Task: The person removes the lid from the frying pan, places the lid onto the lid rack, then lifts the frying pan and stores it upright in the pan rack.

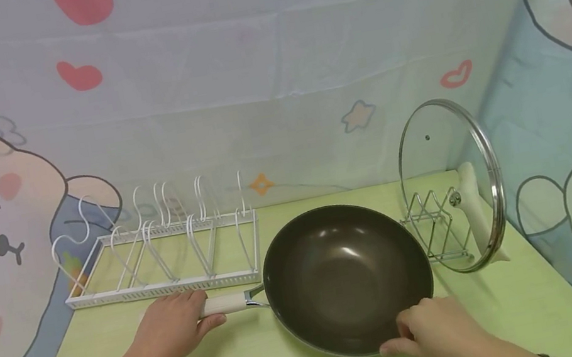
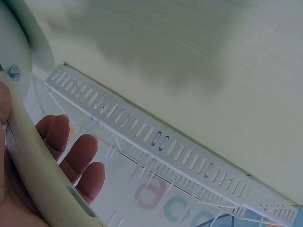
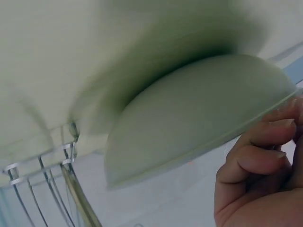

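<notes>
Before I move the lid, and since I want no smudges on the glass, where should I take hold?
Likely best by the cream handle, from the right: the glass lid stands upright in the wire rack, handle facing away from the pan, its long bar shape easy to wrap.
</notes>
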Demonstrator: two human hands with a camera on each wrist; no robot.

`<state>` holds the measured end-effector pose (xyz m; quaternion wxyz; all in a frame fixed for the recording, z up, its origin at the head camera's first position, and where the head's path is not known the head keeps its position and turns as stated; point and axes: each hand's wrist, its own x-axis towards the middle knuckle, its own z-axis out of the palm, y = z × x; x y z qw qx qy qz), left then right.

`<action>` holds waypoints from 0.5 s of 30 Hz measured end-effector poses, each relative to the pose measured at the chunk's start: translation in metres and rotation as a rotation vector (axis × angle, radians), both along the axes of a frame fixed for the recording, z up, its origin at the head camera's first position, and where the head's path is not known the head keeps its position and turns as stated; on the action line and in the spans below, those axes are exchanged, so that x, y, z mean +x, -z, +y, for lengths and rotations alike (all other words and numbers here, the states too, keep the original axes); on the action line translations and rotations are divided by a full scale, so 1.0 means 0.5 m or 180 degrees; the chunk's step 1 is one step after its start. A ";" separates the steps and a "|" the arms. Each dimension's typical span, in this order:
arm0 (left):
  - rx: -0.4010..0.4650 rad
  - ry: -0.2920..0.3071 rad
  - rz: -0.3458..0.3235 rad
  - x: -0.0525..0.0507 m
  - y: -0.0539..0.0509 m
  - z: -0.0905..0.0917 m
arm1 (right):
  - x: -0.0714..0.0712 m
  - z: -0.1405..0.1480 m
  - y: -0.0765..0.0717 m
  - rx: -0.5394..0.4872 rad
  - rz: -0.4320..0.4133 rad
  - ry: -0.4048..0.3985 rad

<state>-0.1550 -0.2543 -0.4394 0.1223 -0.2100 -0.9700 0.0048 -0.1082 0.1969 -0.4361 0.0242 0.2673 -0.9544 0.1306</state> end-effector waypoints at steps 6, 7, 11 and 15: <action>0.0000 -0.0022 -0.0026 0.001 0.000 -0.001 | 0.029 -0.015 0.013 -0.0502 -0.1257 0.0710; 0.0003 -0.0024 -0.0028 0.001 0.000 -0.001 | 0.032 -0.016 0.016 -0.0623 -0.1462 0.0795; 0.0017 -0.0004 0.0003 0.001 0.004 -0.002 | 0.038 -0.014 0.031 -0.1353 -0.2210 0.0934; 0.0024 0.0040 0.0074 0.001 0.008 -0.003 | 0.043 -0.009 0.050 -0.2347 -0.3028 0.1048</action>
